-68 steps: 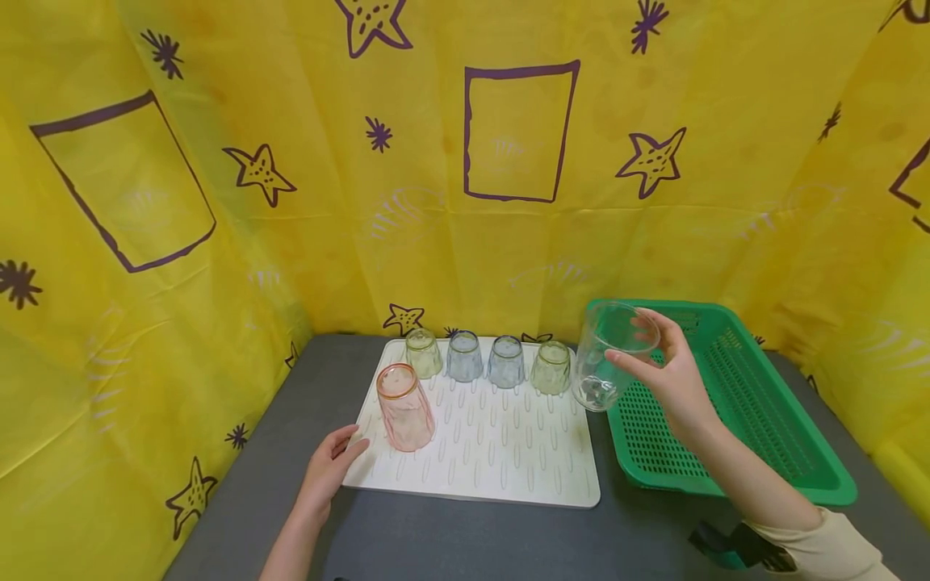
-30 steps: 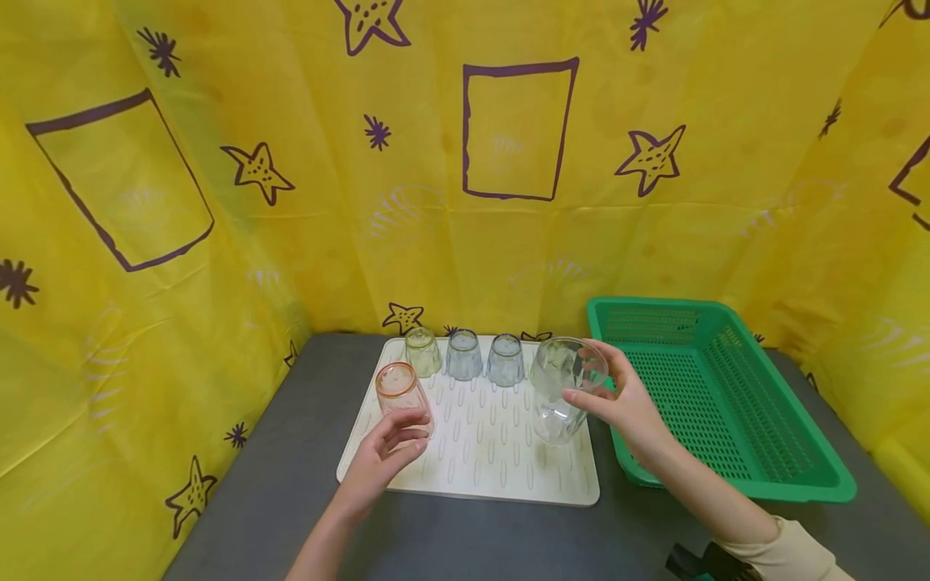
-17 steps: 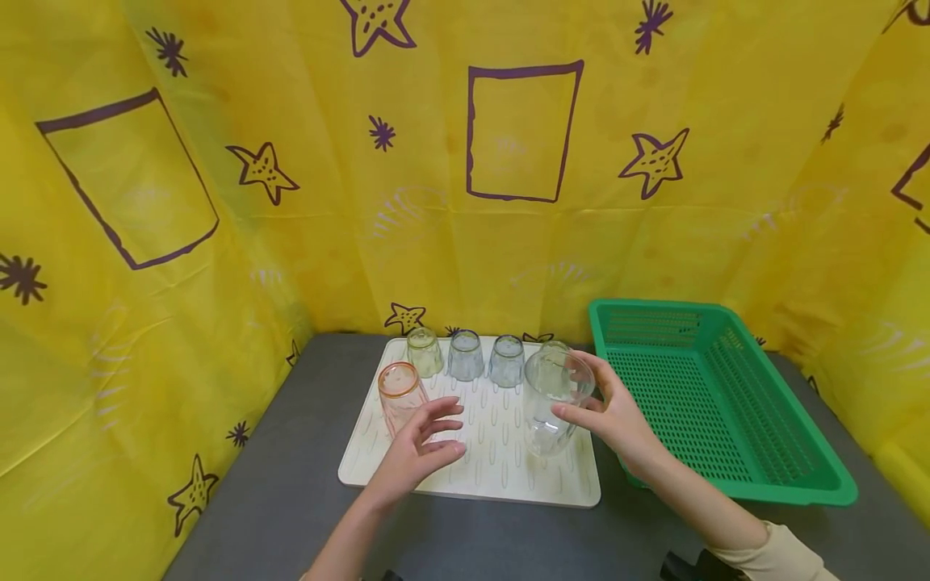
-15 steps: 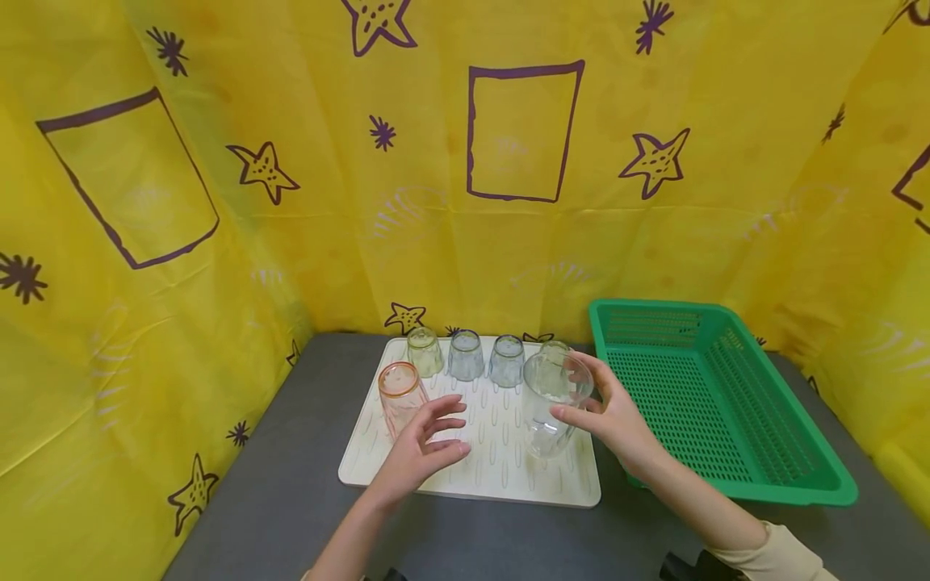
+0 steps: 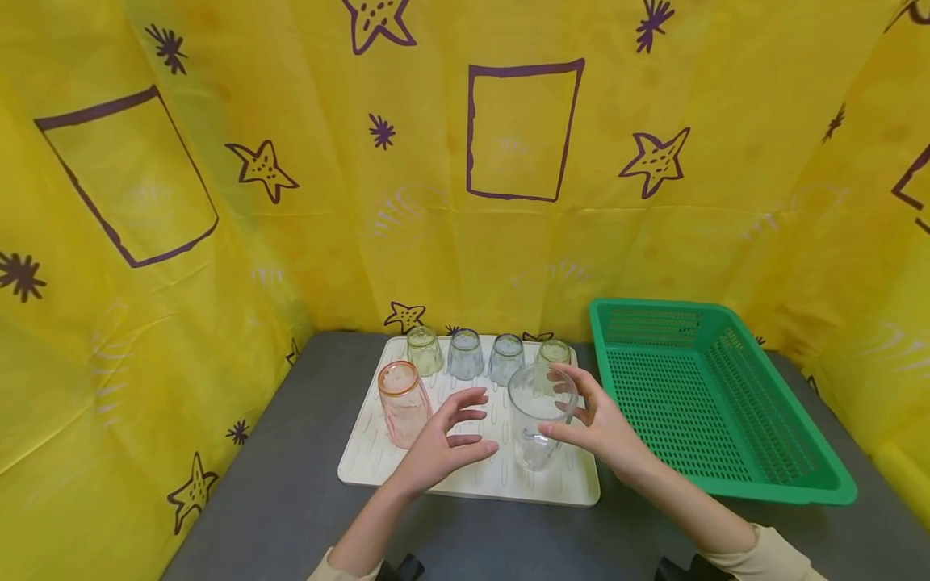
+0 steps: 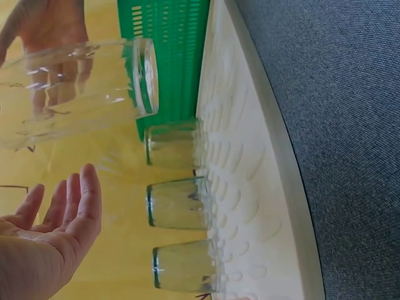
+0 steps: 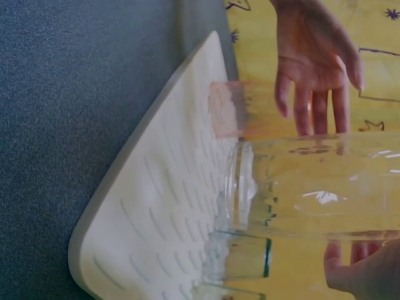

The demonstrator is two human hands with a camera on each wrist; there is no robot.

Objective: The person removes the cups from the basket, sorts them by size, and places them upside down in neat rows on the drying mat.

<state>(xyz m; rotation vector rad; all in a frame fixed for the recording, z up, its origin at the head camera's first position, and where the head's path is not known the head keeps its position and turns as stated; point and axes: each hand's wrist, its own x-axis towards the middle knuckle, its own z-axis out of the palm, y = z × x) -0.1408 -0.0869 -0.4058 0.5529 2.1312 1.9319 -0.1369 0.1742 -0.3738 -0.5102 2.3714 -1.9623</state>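
Observation:
My right hand (image 5: 596,420) grips a large clear drinking glass (image 5: 534,440), thumb on one side and fingers on the other. It stands upright, wide mouth up, and its thick base hangs above the white ridged mat (image 5: 370,468) in the left wrist view. Just left of the glass, my left hand (image 5: 439,448) holds nothing, its fingers loosely spread and bent. Behind that hand a tall pink glass (image 5: 407,415) with an orange ring stands narrow end up on the mat. In the right wrist view, the clear glass (image 7: 325,187) lies between both hands.
Small tinted glasses line the mat's back edge: a green one (image 5: 425,353), two blue ones (image 5: 465,357) and another green one (image 5: 555,351), partly hidden. A green perforated basket (image 5: 654,321) stands to the right. A yellow patterned curtain (image 5: 349,242) closes off the back and sides.
My right hand has carried the clear glass from beside the basket leftward and nearer over the mat. My left hand has moved right from the mat's left edge, past the pink glass, toward the clear one.

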